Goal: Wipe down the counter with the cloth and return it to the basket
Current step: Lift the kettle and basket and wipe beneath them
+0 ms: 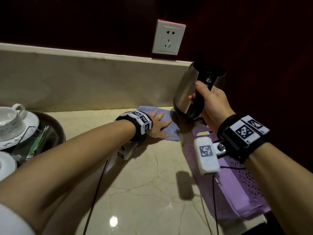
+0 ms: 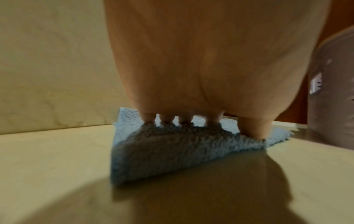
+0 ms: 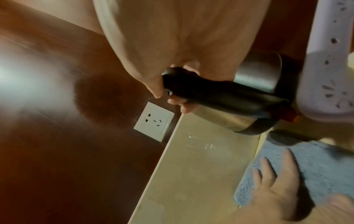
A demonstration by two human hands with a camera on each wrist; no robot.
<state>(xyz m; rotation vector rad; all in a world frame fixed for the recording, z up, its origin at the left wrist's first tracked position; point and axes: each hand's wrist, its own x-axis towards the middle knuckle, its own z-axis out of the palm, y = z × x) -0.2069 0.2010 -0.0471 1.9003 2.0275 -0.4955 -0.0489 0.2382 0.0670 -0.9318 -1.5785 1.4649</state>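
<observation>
The left hand (image 1: 158, 123) lies flat, fingers spread on the blue cloth (image 1: 166, 131) to push it along the counter (image 1: 144, 175), while the right hand (image 1: 210, 103) wraps the kettle (image 1: 186, 92) handle, lifting it out of the way.

Left hand (image 1: 158, 125) flat, fingers spread, right hand (image 1: 212, 106) raised, fingers curled

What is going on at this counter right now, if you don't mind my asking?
A person is wiping the marble counter. Their left hand presses flat on a blue cloth near the back wall, while their right hand grips the handle of a steel kettle, held tilted and lifted above the counter. The purple basket for the cloth sits at the right edge. Cups and saucers sit on a tray to the left.
</observation>
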